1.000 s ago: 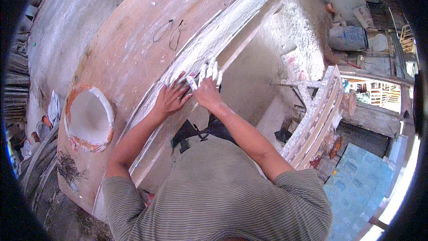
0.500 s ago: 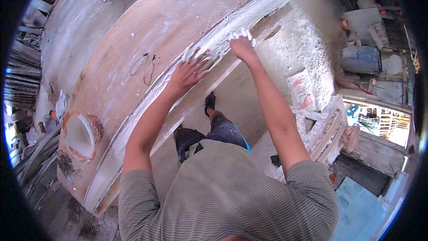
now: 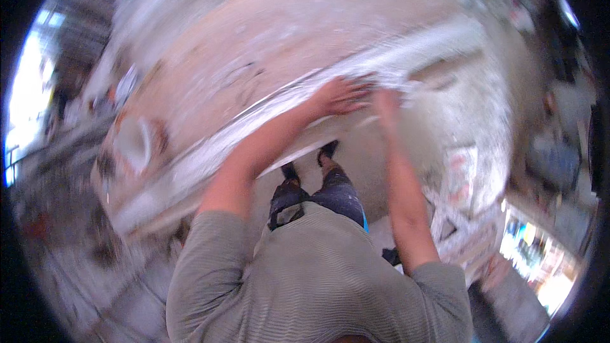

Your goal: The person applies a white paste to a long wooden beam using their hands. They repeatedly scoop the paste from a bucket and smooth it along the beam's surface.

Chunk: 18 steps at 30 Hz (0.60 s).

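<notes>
The picture is smeared by motion, so fine detail is lost, but the layout reads well enough. A broad pinkish bench (image 3: 273, 57), dusted white, stretches away from the person, and along its near edge runs a long white strip (image 3: 406, 57) of what looks like wet plaster, banked up against the edge so it can be shaped from the standing side. The left hand (image 3: 340, 96) lies flat on that strip with fingers spread, palm down, its grip open and closed on nothing; pressing with an open hand suits smoothing a soft ridge better than pinching it would. The right hand (image 3: 386, 103) is just beside it, also at the strip, but it is too blurred to tell whether its grip is open or whether it holds anything. Both arms reach forward over the person's own feet (image 3: 318, 159), which stand close under the bench edge, presumably so the body's weight can lean into the strip. Farther left on the bench sits a round white bowl (image 3: 131, 143) ringed in orange, well apart from both hands. Loose printed sheets (image 3: 460, 171) lie on the dusty floor to the right.
</notes>
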Each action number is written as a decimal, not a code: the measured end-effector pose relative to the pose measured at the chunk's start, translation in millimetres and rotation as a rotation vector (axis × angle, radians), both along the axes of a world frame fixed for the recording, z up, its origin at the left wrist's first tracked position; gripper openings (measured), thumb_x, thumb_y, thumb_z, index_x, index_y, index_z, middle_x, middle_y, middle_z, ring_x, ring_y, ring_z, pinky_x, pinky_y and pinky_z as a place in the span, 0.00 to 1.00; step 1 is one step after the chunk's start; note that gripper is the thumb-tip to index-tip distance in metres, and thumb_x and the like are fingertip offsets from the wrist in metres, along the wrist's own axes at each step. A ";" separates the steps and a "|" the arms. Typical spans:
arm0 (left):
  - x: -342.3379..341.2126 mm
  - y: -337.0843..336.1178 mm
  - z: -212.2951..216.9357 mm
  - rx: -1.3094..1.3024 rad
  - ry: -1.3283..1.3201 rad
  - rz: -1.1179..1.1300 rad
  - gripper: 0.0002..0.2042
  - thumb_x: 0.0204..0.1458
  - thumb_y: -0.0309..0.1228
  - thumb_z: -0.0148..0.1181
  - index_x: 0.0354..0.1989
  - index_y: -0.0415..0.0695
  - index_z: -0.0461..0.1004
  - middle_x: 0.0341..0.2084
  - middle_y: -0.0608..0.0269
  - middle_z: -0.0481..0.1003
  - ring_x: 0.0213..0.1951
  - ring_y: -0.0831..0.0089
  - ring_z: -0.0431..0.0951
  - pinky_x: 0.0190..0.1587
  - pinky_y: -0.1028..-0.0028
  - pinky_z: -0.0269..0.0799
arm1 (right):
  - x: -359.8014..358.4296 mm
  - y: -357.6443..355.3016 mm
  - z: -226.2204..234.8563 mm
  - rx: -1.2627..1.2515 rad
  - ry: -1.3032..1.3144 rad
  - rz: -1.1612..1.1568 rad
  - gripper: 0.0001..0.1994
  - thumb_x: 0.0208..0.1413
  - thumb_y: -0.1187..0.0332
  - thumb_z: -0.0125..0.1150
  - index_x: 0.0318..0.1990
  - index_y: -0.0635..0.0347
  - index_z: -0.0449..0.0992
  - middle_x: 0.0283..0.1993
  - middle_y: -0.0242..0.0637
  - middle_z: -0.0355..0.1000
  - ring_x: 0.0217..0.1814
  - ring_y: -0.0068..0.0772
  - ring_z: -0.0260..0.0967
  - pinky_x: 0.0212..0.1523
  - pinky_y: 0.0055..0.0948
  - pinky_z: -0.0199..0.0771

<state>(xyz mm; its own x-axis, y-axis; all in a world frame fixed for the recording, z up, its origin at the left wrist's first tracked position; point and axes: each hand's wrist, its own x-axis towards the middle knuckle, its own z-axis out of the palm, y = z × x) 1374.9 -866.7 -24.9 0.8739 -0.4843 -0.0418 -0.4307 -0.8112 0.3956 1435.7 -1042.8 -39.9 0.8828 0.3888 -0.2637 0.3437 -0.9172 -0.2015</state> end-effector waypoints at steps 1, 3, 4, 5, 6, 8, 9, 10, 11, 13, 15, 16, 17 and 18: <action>21.7 -18.9 12.3 -0.157 -0.061 0.024 0.28 0.59 0.54 0.38 0.63 0.50 0.59 0.66 0.63 0.53 0.63 0.63 0.58 0.52 0.57 0.66 | 29.1 -39.8 -35.4 -0.020 -0.177 0.031 0.13 0.54 0.65 0.48 0.35 0.63 0.78 0.36 0.54 0.74 0.40 0.52 0.72 0.43 0.53 0.68; 38.7 -25.0 6.8 -0.197 -0.193 0.044 0.26 0.59 0.51 0.39 0.63 0.51 0.59 0.67 0.65 0.51 0.66 0.63 0.53 0.54 0.58 0.67 | 64.8 -35.8 -8.9 -0.191 -0.228 0.185 0.14 0.54 0.64 0.46 0.34 0.65 0.77 0.35 0.51 0.75 0.37 0.51 0.73 0.46 0.53 0.66; 38.4 -25.9 3.2 -0.202 -0.221 0.097 0.26 0.59 0.50 0.40 0.62 0.50 0.59 0.67 0.66 0.51 0.67 0.62 0.50 0.53 0.59 0.69 | 64.5 -26.4 -9.6 -0.125 -0.332 0.222 0.14 0.55 0.65 0.45 0.32 0.64 0.77 0.34 0.50 0.75 0.37 0.51 0.74 0.43 0.53 0.67; 29.6 -20.7 3.6 -0.181 -0.228 0.123 0.26 0.59 0.51 0.40 0.62 0.50 0.59 0.66 0.64 0.52 0.66 0.61 0.53 0.53 0.59 0.69 | 64.5 -19.3 -11.4 -0.068 -0.437 0.253 0.14 0.55 0.65 0.44 0.31 0.63 0.77 0.32 0.50 0.75 0.36 0.51 0.74 0.40 0.52 0.68; 20.5 -13.5 4.1 -0.154 -0.234 0.154 0.27 0.59 0.51 0.40 0.62 0.49 0.60 0.66 0.62 0.52 0.64 0.60 0.56 0.52 0.59 0.70 | 65.1 -9.4 -13.6 -0.008 -0.543 0.290 0.15 0.55 0.66 0.44 0.29 0.62 0.78 0.31 0.49 0.75 0.35 0.51 0.74 0.37 0.52 0.69; -8.9 10.1 5.4 -0.157 -0.109 0.177 0.27 0.59 0.52 0.38 0.61 0.48 0.60 0.66 0.60 0.52 0.63 0.61 0.60 0.53 0.59 0.69 | 32.6 29.9 13.6 -0.237 -0.299 0.373 0.16 0.56 0.65 0.44 0.29 0.61 0.78 0.33 0.48 0.75 0.35 0.52 0.74 0.39 0.52 0.69; -31.4 25.9 6.6 -0.118 -0.096 0.159 0.28 0.59 0.52 0.39 0.62 0.47 0.59 0.66 0.56 0.52 0.60 0.59 0.63 0.50 0.58 0.71 | 18.0 39.1 -4.6 -0.188 -0.301 0.294 0.17 0.57 0.63 0.44 0.29 0.61 0.79 0.33 0.49 0.75 0.37 0.52 0.73 0.41 0.52 0.69; -55.3 42.8 9.5 -0.170 -0.073 0.148 0.28 0.59 0.51 0.39 0.63 0.46 0.58 0.66 0.57 0.51 0.60 0.59 0.63 0.50 0.59 0.71 | 5.0 44.9 -19.7 -0.142 -0.310 0.204 0.18 0.58 0.61 0.44 0.30 0.61 0.80 0.34 0.49 0.75 0.40 0.53 0.72 0.43 0.52 0.69; -88.8 64.6 9.6 -0.212 -0.036 0.165 0.28 0.60 0.51 0.39 0.63 0.46 0.57 0.66 0.58 0.51 0.60 0.59 0.63 0.49 0.59 0.72 | -34.8 70.7 4.2 -0.133 -0.318 0.298 0.18 0.58 0.60 0.45 0.31 0.62 0.80 0.34 0.50 0.75 0.41 0.52 0.72 0.43 0.52 0.69; -148.1 100.9 23.0 -0.190 -0.011 0.154 0.27 0.60 0.50 0.39 0.63 0.47 0.56 0.67 0.61 0.48 0.59 0.58 0.65 0.49 0.60 0.72 | -92.3 101.7 9.7 -0.104 -0.368 0.293 0.19 0.57 0.58 0.47 0.33 0.63 0.79 0.36 0.51 0.74 0.45 0.52 0.70 0.46 0.51 0.69; -216.1 137.5 24.6 -0.128 -0.030 0.185 0.26 0.60 0.49 0.39 0.63 0.48 0.57 0.68 0.63 0.47 0.58 0.57 0.65 0.49 0.60 0.72 | -150.3 138.5 7.0 -0.009 -0.322 0.151 0.21 0.55 0.54 0.50 0.35 0.66 0.79 0.40 0.53 0.73 0.46 0.54 0.69 0.49 0.50 0.67; -248.6 157.7 29.7 -0.100 0.049 0.203 0.26 0.60 0.49 0.39 0.63 0.48 0.57 0.68 0.62 0.46 0.59 0.57 0.65 0.49 0.60 0.72 | -185.4 161.8 19.5 0.046 -0.247 0.073 0.23 0.54 0.52 0.51 0.36 0.68 0.78 0.42 0.54 0.72 0.46 0.55 0.68 0.50 0.50 0.67; -280.3 177.2 34.7 -0.076 0.126 0.213 0.26 0.60 0.49 0.40 0.63 0.48 0.57 0.68 0.62 0.46 0.60 0.57 0.64 0.49 0.60 0.72 | -214.7 181.1 24.1 0.046 -0.143 0.134 0.27 0.54 0.49 0.49 0.43 0.70 0.72 0.48 0.56 0.66 0.53 0.56 0.59 0.55 0.52 0.55; -310.7 195.7 42.9 -0.052 0.182 0.252 0.26 0.61 0.48 0.40 0.63 0.48 0.57 0.68 0.61 0.46 0.61 0.57 0.62 0.49 0.60 0.72 | -242.2 197.8 27.7 0.039 -0.039 0.193 0.31 0.55 0.46 0.46 0.49 0.73 0.65 0.54 0.58 0.60 0.60 0.57 0.51 0.60 0.54 0.43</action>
<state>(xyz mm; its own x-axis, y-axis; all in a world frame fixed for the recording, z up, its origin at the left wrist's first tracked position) 1064.2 -671.0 18.0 0.9472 -0.2587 -0.1893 -0.1368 -0.8602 0.4912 1193.5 -844.9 -12.2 0.8002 0.5612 -0.2118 0.5209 -0.8252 -0.2186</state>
